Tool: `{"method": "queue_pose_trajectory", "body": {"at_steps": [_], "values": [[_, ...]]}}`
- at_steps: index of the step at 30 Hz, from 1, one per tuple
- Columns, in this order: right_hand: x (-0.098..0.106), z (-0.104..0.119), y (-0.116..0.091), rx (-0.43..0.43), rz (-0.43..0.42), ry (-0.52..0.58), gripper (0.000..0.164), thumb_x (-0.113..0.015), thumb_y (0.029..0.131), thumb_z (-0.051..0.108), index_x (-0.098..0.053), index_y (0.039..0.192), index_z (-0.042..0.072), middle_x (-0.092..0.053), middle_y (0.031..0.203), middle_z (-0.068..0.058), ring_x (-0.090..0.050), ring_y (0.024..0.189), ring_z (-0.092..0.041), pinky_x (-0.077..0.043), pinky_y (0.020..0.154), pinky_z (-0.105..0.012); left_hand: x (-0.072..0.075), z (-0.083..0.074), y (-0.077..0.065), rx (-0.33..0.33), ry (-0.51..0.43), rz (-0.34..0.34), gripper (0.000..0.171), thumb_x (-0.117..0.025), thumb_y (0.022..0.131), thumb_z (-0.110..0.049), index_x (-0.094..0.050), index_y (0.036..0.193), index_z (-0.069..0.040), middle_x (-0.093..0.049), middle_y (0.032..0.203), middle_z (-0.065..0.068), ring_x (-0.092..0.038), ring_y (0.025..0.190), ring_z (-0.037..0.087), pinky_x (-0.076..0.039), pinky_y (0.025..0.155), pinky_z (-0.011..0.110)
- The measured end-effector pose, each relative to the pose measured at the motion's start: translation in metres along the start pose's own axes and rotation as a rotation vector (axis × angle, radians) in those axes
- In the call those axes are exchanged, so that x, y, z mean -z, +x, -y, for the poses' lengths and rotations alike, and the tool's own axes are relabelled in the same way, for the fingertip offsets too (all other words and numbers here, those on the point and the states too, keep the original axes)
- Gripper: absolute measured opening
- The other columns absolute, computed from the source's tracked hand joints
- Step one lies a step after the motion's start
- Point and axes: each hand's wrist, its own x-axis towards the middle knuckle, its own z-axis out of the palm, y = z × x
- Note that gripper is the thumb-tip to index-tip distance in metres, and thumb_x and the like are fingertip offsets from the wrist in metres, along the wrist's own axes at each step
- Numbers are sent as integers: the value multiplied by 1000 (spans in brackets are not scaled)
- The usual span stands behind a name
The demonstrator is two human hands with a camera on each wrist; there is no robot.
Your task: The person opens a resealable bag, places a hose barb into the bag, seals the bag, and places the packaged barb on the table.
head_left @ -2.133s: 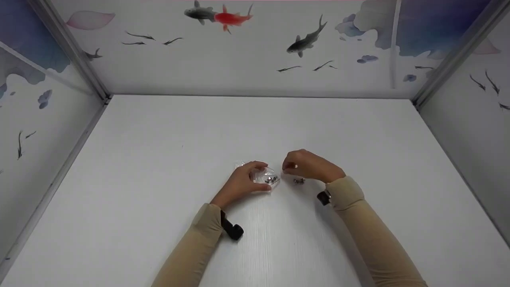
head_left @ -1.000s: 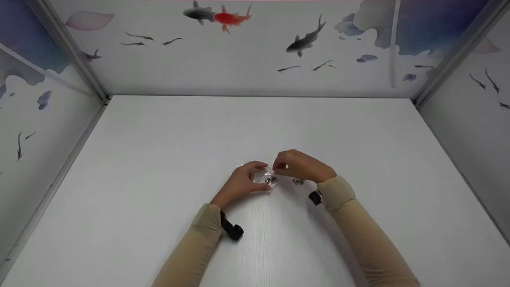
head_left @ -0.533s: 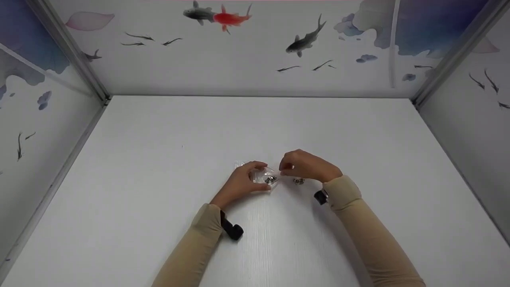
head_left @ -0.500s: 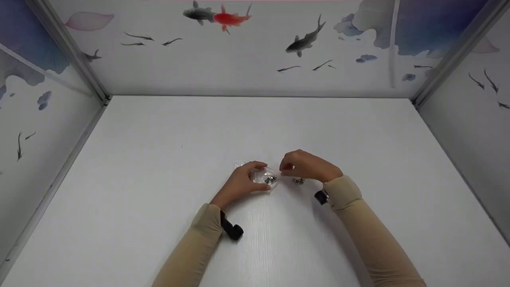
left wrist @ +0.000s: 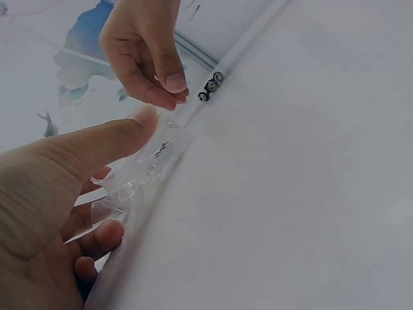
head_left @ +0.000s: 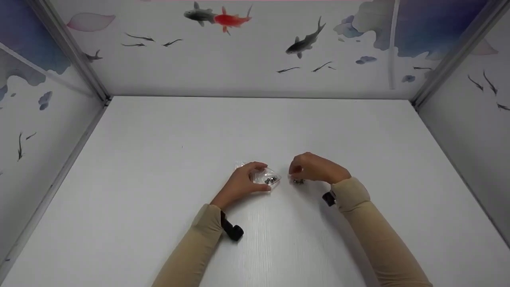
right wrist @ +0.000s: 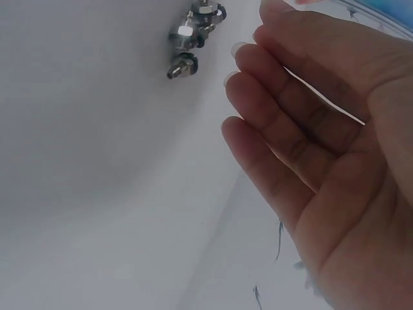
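My left hand [head_left: 239, 179] grips a clear plastic bag [head_left: 259, 175] around its sides, thumb near and fingers far. Inside the bag lie several small shiny metal fittings [head_left: 271, 180], dark specks through the plastic in the left wrist view. To the right, my right hand [head_left: 316, 167] reaches down beside a small cluster of loose metal fittings [right wrist: 185, 35] on the table. Its fingers [right wrist: 271, 139] are loosely extended in the right wrist view, with thumb and forefinger tips close together. Nothing shows between them. In the left wrist view the cluster [left wrist: 211, 86] sits just past those fingertips.
A white table [head_left: 179, 127] spreads around both hands. Upright panels [head_left: 255, 67] printed with fish and lotus shapes enclose its back and sides, with metal posts at the corners. A black wrist camera [head_left: 234, 231] is strapped to the left sleeve, another [head_left: 329, 198] to the right.
The right hand went left to the bag's mouth, then back right to the loose fittings, where its fingers now partly cover them. The left hand and the bag stayed in place.
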Motion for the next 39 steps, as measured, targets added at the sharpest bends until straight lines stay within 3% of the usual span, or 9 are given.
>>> {"method": "queue_pose_trajectory", "body": {"at_steps": [10,20,28,39], "values": [[0,-11,-10,-29,-18,-13,11,-70,87,14,-75,96,11,-70,91,1,-59,81,-11,-51,76,-30,0,0,-1,-10,13,0,65,-84,72,-37,-58,130,-21,-59,130,-2,-51,105,16,-42,95,36],[-1,-19,-15,-62,12,-47,13,-68,88,10,-75,99,10,-71,97,-2,-59,83,-13,-53,78,-32,0,-1,-1,-15,5,-5,65,-84,72,-35,-58,130,-20,-60,128,-2,-50,99,15,-41,91,35],[-3,-21,-14,-45,-6,-42,12,-69,87,8,-76,97,8,-71,96,-3,-62,86,-14,-53,79,-33,0,-1,-1,-9,-4,5,63,-83,74,-34,-58,130,-21,-60,127,0,-53,113,17,-41,98,38],[-6,-20,-12,-60,-10,-76,11,-71,86,9,-76,95,10,-71,94,-2,-61,86,-15,-53,82,-33,0,0,-1,-20,-12,-1,63,-84,73,-33,-58,130,-19,-61,127,1,-53,116,18,-40,100,39]]}}
